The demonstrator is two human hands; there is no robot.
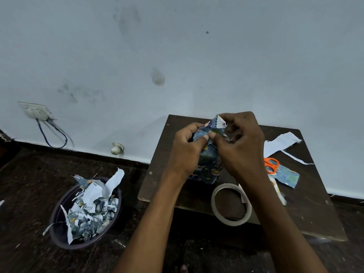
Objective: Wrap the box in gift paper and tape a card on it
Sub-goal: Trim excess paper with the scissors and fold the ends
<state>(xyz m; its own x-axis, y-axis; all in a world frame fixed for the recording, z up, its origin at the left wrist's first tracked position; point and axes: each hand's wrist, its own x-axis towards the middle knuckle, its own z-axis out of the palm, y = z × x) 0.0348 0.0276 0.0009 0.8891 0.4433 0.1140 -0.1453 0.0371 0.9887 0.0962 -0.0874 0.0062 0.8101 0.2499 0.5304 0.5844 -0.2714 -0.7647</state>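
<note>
Head view: the box point(208, 164) stands upright; both the left hand point(186, 148) and the right hand point(239, 146) pinch the gift paper point(217, 124) flaps above its top end.

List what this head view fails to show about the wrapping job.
- Box: its top end and both sides are covered by the left hand and right hand, so the fold and any tape there are hidden.
- Scissors: blades hidden behind the right forearm.
- Card: none can be identified; the white paper is too unclear.
</note>
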